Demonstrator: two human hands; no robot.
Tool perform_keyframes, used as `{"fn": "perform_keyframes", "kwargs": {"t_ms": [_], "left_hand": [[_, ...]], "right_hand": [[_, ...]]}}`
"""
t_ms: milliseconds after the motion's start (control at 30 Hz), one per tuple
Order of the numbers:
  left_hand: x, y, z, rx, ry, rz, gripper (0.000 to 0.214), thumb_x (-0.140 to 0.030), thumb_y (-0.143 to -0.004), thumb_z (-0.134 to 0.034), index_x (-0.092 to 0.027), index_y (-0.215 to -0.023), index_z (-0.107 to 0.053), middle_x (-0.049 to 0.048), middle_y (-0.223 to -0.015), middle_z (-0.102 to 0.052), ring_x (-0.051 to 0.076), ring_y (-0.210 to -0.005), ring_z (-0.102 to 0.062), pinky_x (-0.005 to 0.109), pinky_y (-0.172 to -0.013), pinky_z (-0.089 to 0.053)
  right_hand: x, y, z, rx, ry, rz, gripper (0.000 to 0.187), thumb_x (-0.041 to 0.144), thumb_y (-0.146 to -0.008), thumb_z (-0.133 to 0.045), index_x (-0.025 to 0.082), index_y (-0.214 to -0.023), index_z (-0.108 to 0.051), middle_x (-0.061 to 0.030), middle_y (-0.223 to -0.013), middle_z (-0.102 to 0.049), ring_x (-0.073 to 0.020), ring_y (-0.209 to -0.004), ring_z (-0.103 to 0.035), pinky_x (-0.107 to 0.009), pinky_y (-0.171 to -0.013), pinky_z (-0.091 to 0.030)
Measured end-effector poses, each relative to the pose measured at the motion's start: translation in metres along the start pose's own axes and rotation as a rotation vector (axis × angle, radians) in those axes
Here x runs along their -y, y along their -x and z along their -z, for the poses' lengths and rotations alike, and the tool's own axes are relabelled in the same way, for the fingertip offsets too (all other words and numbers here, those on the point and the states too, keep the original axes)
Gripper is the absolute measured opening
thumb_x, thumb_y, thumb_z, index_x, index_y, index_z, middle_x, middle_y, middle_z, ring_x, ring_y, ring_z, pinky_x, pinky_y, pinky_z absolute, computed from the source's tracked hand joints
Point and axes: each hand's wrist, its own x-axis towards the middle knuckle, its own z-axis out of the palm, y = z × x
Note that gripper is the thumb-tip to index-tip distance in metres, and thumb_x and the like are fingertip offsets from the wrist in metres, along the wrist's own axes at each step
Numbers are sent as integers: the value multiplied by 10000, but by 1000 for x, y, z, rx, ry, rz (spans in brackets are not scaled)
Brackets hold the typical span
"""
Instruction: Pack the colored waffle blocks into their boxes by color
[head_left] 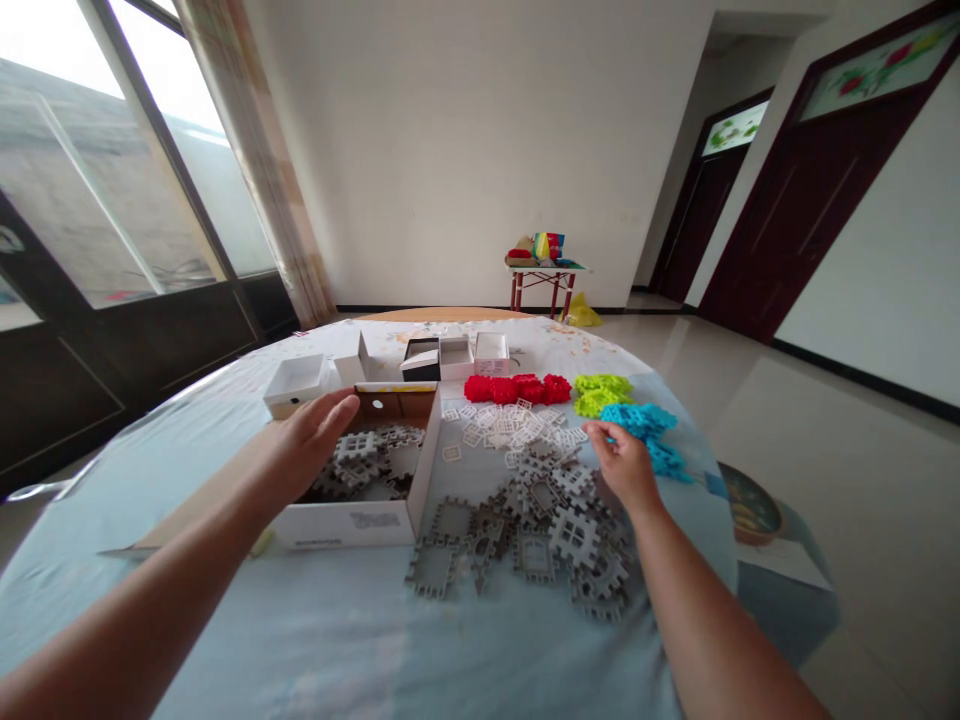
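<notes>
My left hand (313, 432) hovers open, fingers stretched, over the far left corner of a white cardboard box (352, 520) that holds several grey interlocking tiles (367, 462). My right hand (624, 462) rests at the right edge of a heap of grey tiles (540, 530) on the table, its fingers curled by the blue tile pile (645, 425); what they pinch, if anything, is hidden. Small white window pieces (510, 425) lie scattered between the box and my right hand.
Red tiles (517, 388) and lime green tiles (600, 392) lie in piles beyond. Small open white boxes (300, 380) and a black one (421, 358) stand at the far side of the round, pale blue clothed table (360, 640). A bowl (750, 505) sits lower right.
</notes>
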Motion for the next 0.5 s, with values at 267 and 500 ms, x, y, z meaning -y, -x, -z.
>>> {"fn": "perform_keyframes", "kwargs": {"t_ms": [267,500], "left_hand": [[-48,67,-40,514,-463,-634,341,-398,-801,-501,-265,-1112,-549,31,-1002,-654,205,-932,-572,383,-897,-347],[-40,97,-79,631,-722,-698,167,-193,-759,-520,-166,-879,-633,110,-880,-653,258,-925,-555,445,-899,-317]], "right_hand": [[-1,1,0,9,3,12,362,469,-797,-450,172,-867,-644,-98,-902,-678,-215,-846,-620,-312,-719,-500],[2,3,0,-1,-3,13,371,476,-792,-450,170,-863,-649,-98,-885,-681,-210,-822,-624,-307,-712,-501]]}}
